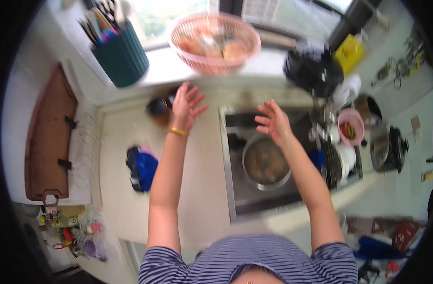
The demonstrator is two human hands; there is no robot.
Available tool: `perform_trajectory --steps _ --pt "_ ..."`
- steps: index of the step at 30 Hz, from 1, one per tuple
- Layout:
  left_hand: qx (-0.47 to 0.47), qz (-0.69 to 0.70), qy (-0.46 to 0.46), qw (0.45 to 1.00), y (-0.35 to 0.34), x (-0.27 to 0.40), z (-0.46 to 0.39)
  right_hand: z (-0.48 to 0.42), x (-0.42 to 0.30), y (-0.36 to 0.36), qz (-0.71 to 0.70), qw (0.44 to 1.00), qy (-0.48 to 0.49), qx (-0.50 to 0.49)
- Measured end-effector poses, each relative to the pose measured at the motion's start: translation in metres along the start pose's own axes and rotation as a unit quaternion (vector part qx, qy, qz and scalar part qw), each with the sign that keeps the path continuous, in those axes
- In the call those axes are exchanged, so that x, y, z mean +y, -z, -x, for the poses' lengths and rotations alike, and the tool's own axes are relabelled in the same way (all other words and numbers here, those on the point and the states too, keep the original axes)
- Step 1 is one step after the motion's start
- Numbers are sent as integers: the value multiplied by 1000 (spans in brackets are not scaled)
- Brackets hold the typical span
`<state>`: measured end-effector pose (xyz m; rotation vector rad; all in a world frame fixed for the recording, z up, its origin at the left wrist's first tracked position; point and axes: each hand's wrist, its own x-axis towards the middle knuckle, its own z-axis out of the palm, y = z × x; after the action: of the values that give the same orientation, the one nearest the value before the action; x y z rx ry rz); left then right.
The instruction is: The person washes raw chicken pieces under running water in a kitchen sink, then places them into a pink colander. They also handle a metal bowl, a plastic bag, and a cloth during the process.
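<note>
My left hand (188, 106) is held palm up with spread fingers over the pale counter (202, 184), and nothing is in it. Behind its wrist sits a blurred dark, rounded object (159, 108), partly hidden. My right hand (275, 122) hovers over the sink (228, 177), also bare and with fingers apart. Just below it in the sink, a round metal bowl (245, 170) holds cloudy liquid with brownish pieces of food (267, 163). Beside my left forearm lies a crumpled blue and black bundle (143, 170), perhaps cloth.
A pink plastic basket (198, 64) of food and a green utensil holder (120, 58) stand along the windowsill. On the left wall hangs a brown board (51, 131). Right of the sink are a faucet (320, 132), white plates (346, 161), a pink container (351, 140) and a cooker (388, 151).
</note>
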<state>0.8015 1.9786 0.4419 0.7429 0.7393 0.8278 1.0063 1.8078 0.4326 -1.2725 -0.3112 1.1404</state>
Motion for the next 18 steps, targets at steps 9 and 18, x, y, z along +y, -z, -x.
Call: perform_trajectory --steps 9,18 --pt "14 -99 93 991 -6 -124 135 27 145 185 539 838 39 77" --pt "260 -699 -326 581 68 -85 168 48 124 152 548 810 193 -83"
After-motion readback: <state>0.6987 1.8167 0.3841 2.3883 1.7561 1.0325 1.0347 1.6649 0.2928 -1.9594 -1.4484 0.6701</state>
